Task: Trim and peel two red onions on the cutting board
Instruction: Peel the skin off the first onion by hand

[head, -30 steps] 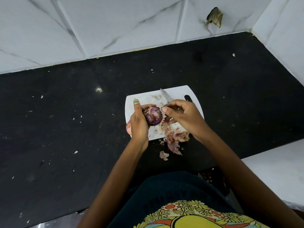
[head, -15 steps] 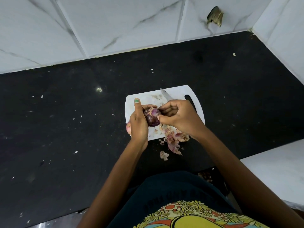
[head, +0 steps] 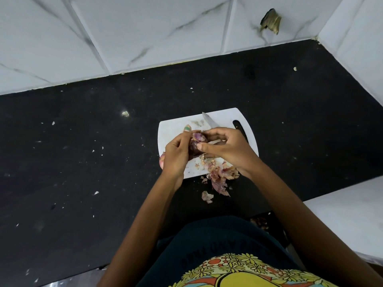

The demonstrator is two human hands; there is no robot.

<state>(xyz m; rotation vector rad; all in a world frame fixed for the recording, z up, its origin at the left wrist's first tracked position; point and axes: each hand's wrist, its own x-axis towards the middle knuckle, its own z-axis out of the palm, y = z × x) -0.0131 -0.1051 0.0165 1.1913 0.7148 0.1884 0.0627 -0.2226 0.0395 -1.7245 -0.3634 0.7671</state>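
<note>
A white cutting board lies on a black countertop, a little right of the centre of the frame. Above the board both hands hold one red onion, which is partly peeled and shows purple skin. The left hand grips the onion from the left side, with its fingers curled around it; one finger with a green painted nail points up toward the top of the frame. The right hand comes from the right, and its thumb and fingers pinch the onion on its right side.

A second onion is just visible at the left edge of the board, mostly hidden behind the left hand. A knife lies on the board behind the hands; only its blade tip and the end of its dark handle show, near the upper edge of the board.

A heap of onion peels rests at the lower edge of the board and falls over onto the countertop, with one loose piece lower down. Small pale crumbs are scattered over the countertop. White marble tiles fill the top of the frame. At the bottom of the frame is the person's dark shirt with a yellow flower print.
</note>
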